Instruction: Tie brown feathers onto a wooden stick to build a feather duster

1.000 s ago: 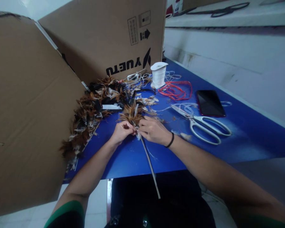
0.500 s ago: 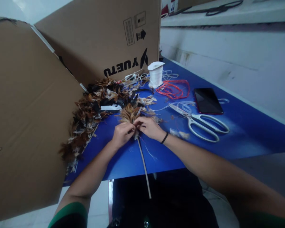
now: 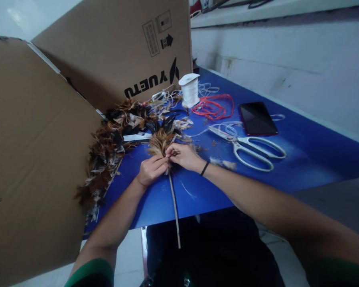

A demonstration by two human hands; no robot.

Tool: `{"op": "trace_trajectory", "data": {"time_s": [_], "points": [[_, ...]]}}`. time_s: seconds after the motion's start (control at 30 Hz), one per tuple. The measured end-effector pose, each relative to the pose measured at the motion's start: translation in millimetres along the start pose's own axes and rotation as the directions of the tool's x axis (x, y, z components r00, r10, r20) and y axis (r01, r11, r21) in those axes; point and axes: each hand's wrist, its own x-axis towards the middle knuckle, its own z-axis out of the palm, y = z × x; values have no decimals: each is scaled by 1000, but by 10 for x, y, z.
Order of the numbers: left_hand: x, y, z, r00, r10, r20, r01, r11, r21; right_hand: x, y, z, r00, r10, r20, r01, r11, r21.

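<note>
A feather duster, a bunch of brown and black feathers on a thin stick, lies with its feathers over the blue table and its stick reaching past the front edge. My left hand is closed in a pinch at the lower end of the feathers, where they meet the stick. Right beside it, my right hand pinches the same spot, fingertips nearly touching. Whatever fine thing lies between the fingertips is hidden. A thin pale thread trails on the table below my right hand.
Scissors and a phone lie to the right. Behind are red string and a white ribbon spool. Feather strips line the left side, against a large cardboard box. A wall borders the table.
The view has shifted slightly, so the table things appear a little further left. Both hands stay at the feather base; my right fingers have lifted and changed their pinch a little.
</note>
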Motion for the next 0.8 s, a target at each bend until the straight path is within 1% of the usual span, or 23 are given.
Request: {"op": "trace_trajectory", "data": {"time_s": [0.07, 0.17, 0.23, 0.3, 0.4, 0.53, 0.6, 0.7, 0.8], "points": [[-5, -5, 4, 1000, 3, -2, -3, 1000, -9, -6, -12, -2, 1000, -6, 7, 6, 1000, 3], [-13, -5, 7, 998, 71, 0, -70, 994, 89, -22, -36, 9, 1000, -21, 16, 21, 999, -42], [-14, 2, 3, 996, 89, -8, -88, 990, 111, -32, -59, 20, 999, -29, 15, 30, 996, -86], [-7, 14, -8, 998, 58, -3, -58, 996, 71, -38, -84, 24, 999, -51, -1, 50, 991, -121], [14, 39, -31, 999, 16, 34, -17, 999, 31, -37, -110, 7, 995, -99, -12, 96, 980, -176], [30, 64, -51, 1000, -3, 21, 4, 1000, -16, -33, -96, -44, 990, -119, 72, 132, 971, -199], [27, 67, -52, 999, 1, 34, -1, 1000, -3, -30, -80, -65, 984, -152, 94, 168, 966, -196], [18, 64, -50, 997, 32, 73, -36, 997, 61, -23, -83, -78, 971, -211, 114, 234, 939, -252], [16, 60, -48, 997, 34, 67, -37, 998, 43, -20, -131, -72, 972, -205, 115, 231, 924, -305]]}}
